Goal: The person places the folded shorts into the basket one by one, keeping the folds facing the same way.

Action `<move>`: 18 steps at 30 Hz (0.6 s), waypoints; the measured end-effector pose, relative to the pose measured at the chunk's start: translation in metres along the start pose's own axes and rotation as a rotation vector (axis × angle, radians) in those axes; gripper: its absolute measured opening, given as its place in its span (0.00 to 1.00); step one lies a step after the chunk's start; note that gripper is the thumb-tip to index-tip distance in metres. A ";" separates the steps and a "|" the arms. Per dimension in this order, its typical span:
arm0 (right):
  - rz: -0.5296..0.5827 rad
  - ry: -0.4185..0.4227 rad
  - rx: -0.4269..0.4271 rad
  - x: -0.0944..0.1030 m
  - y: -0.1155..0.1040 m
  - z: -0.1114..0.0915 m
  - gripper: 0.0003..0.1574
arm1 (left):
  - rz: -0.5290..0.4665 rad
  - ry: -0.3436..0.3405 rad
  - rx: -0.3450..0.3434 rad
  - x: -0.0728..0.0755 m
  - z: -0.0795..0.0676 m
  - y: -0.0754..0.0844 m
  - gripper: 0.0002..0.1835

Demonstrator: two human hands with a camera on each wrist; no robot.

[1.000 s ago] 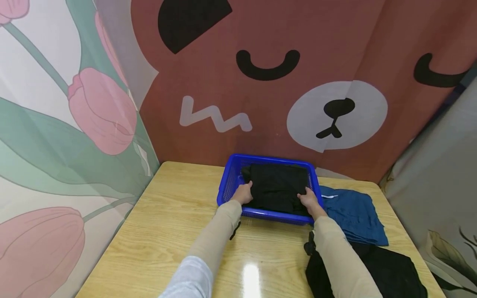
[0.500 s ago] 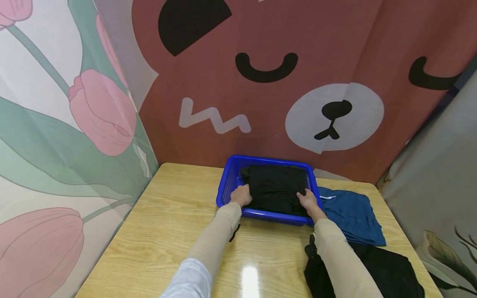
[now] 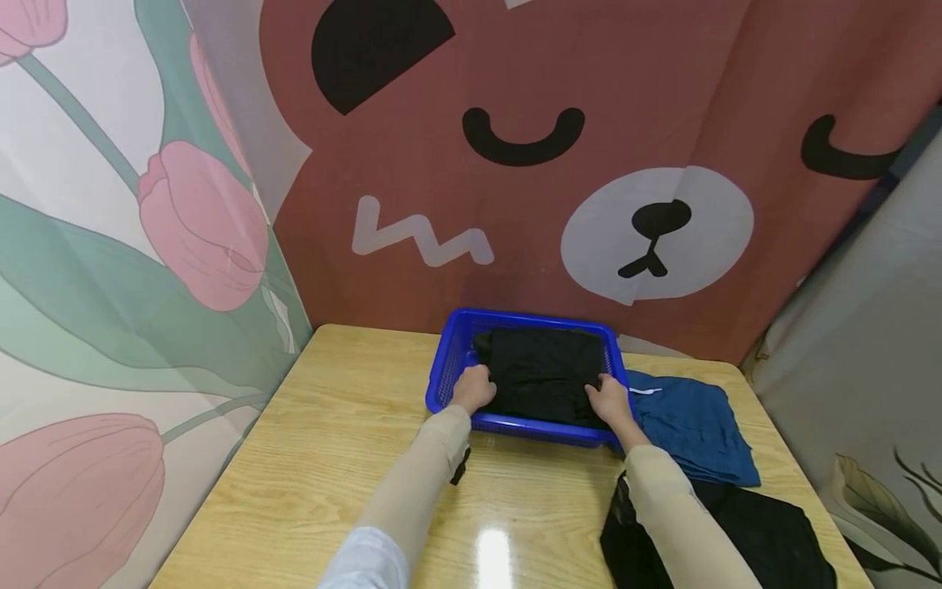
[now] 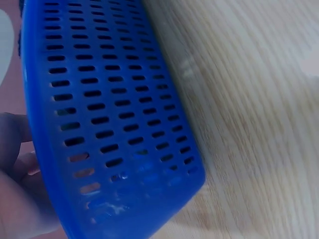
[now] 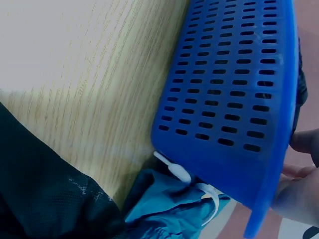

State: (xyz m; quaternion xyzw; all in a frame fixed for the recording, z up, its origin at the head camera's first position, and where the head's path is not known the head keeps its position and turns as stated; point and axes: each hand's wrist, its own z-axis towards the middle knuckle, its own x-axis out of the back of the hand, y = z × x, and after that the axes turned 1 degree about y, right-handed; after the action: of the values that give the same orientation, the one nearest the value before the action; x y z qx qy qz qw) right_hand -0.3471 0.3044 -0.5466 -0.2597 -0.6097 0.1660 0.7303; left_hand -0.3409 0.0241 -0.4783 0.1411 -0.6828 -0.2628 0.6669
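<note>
A folded black garment lies inside a blue plastic basket at the table's far side. My left hand is over the basket's front left part, beside the garment's left edge, fingers loosely bent. At the garment's right edge, my right hand has its fingertips near or touching the cloth. Both wrist views look at the perforated basket wall from outside, with part of each hand behind the rim. No cloth shows between the visible fingers there; the other fingers are hidden.
Right of the basket lies a folded blue garment with a white drawstring. A second black garment is nearer, partly under my right forearm. The wooden table meets a curtain with a bear print behind.
My left hand has shifted slightly left, away from the black garment's edge, and both forearms have drawn back a little. The basket and garments stay in place; the head view has tilted slightly.
</note>
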 end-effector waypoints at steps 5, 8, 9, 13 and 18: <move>-0.006 -0.054 -0.011 0.042 -0.065 -0.041 0.27 | -0.035 0.015 0.001 0.003 -0.004 0.003 0.13; -0.018 -0.042 0.018 0.046 -0.073 -0.047 0.25 | -0.039 0.021 0.000 0.005 -0.007 0.004 0.05; -0.015 -0.037 0.029 0.047 -0.074 -0.049 0.24 | -0.045 0.024 -0.002 0.005 -0.008 0.004 0.04; 0.004 -0.007 0.061 0.051 -0.077 -0.057 0.22 | -0.083 0.043 -0.020 0.008 -0.013 0.006 0.11; 0.072 0.042 0.097 0.052 -0.073 -0.064 0.22 | -0.161 0.099 -0.047 0.011 -0.019 0.006 0.11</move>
State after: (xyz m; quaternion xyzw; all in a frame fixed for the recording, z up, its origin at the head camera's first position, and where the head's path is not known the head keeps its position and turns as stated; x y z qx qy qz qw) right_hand -0.2798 0.2630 -0.4696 -0.2490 -0.5757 0.2159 0.7483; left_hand -0.3219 0.0201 -0.4665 0.1927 -0.6291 -0.3243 0.6796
